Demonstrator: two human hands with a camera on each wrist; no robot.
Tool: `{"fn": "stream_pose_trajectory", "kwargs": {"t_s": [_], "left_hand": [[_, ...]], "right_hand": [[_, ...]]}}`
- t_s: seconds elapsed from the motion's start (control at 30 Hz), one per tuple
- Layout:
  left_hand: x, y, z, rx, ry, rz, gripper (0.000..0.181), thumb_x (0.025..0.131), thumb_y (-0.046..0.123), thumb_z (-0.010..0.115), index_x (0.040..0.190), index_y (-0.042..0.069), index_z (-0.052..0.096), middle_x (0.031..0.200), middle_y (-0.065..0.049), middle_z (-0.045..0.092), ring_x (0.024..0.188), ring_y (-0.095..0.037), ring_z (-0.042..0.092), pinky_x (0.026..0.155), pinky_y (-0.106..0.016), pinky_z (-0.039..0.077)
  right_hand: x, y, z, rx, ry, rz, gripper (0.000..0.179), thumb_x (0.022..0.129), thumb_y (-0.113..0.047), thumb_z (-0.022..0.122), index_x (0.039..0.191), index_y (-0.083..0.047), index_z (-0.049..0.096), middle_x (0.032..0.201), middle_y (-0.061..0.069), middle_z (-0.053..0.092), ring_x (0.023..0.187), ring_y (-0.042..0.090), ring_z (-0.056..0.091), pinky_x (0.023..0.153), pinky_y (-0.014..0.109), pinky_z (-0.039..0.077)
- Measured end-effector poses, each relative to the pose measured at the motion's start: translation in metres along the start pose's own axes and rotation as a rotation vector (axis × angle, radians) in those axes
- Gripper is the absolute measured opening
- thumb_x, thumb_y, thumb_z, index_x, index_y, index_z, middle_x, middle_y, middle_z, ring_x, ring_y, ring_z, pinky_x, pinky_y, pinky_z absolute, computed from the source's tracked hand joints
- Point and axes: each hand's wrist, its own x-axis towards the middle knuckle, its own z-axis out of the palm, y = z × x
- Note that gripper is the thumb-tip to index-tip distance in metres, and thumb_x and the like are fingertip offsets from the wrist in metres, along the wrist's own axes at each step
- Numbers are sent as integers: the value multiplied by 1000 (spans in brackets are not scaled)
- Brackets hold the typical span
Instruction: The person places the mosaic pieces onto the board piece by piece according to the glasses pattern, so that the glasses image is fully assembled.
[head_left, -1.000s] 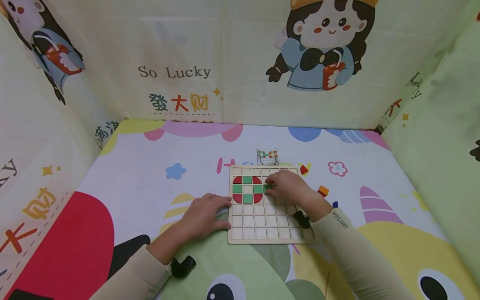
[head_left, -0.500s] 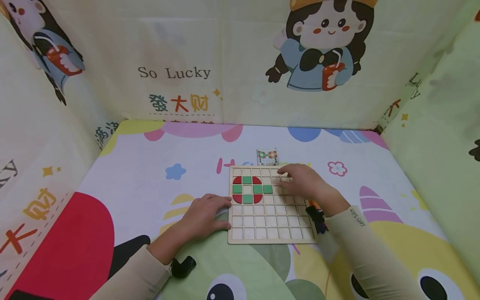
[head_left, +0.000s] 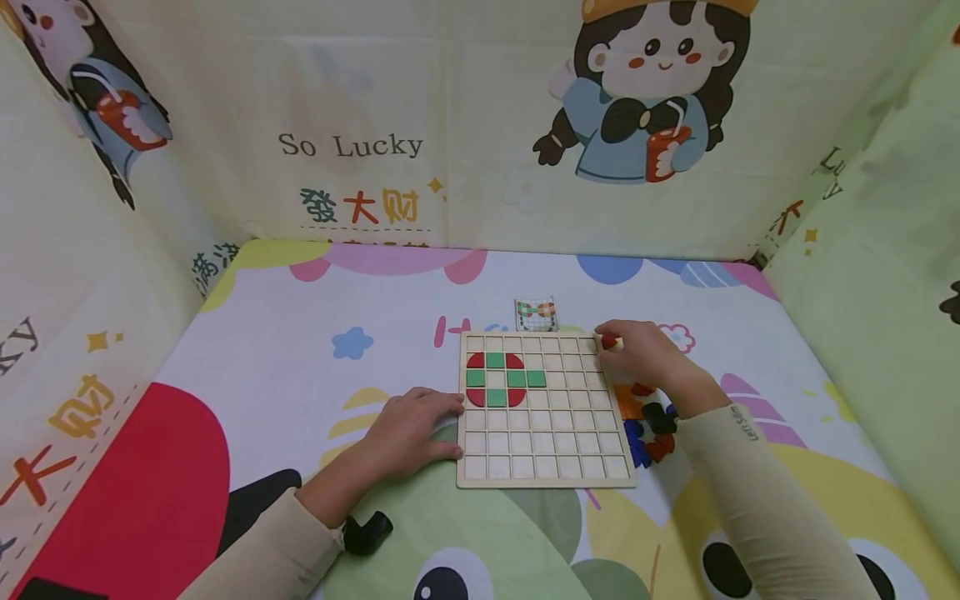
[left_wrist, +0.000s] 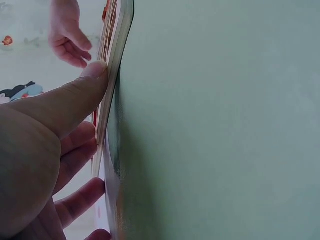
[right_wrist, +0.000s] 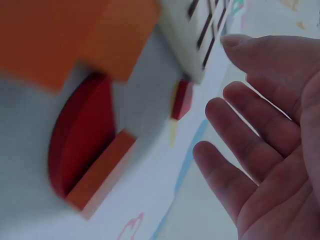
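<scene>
The wooden grid board (head_left: 543, 446) lies flat on the printed cloth. Red rounded pieces (head_left: 476, 398) and green square pieces (head_left: 536, 379) fill some cells at its upper left. My left hand (head_left: 412, 429) rests against the board's left edge; in the left wrist view the thumb and fingers touch the rim. Just past the upper right corner is my right hand (head_left: 648, 358), close over a small red piece (head_left: 608, 342) on the cloth. The right wrist view shows its fingers loosely spread, apart from that red piece (right_wrist: 183, 100), with nothing between them.
Right of the board lie loose orange pieces (head_left: 628, 402), dark blue pieces (head_left: 636, 442) and red pieces (head_left: 660, 447), partly under the right wrist. A small pattern card (head_left: 536, 313) sits behind the board. Printed cloth walls (head_left: 480, 125) enclose the table.
My right hand has let go of a green square in the cell right of the other green ones, then moved right past the board's edge. The left hand has stayed put.
</scene>
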Motion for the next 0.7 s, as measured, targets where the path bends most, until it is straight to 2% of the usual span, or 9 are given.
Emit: {"fn": "stream_pose_trajectory", "kwargs": {"t_s": [0.23, 0.4, 0.6, 0.7], "left_hand": [[0, -1, 0, -9, -6, -3, 56, 80, 36, 85, 129, 15, 66, 138, 3, 60, 128, -27, 49, 101, -51, 41], [0, -1, 1, -13, -5, -3, 57, 79, 37, 85, 129, 15, 66, 138, 4, 59, 128, -26, 49, 101, -51, 40], [1, -1, 1, -7, -7, -12, 58, 78, 38, 86, 128, 16, 66, 137, 4, 60, 128, -26, 49, 101, -51, 40], [0, -1, 1, -5, -8, -15, 58, 78, 38, 86, 129, 16, 66, 137, 4, 60, 128, -26, 49, 101, -51, 40]], "right_hand": [[3, 13, 3, -25, 1, 8, 41, 97, -13, 62, 135, 1, 58, 129, 27, 59, 117, 44, 54, 98, 56, 46], [7, 15, 6, -33, 1, -1, 40, 97, -10, 61, 134, 4, 58, 124, 26, 62, 110, 41, 58, 95, 54, 49], [8, 18, 9, -29, -4, -6, 41, 96, -8, 59, 135, 6, 57, 123, 28, 62, 110, 43, 59, 94, 55, 49], [6, 19, 9, -12, -18, 14, 42, 96, -7, 58, 135, 6, 56, 122, 29, 62, 105, 42, 60, 89, 51, 53]]}}
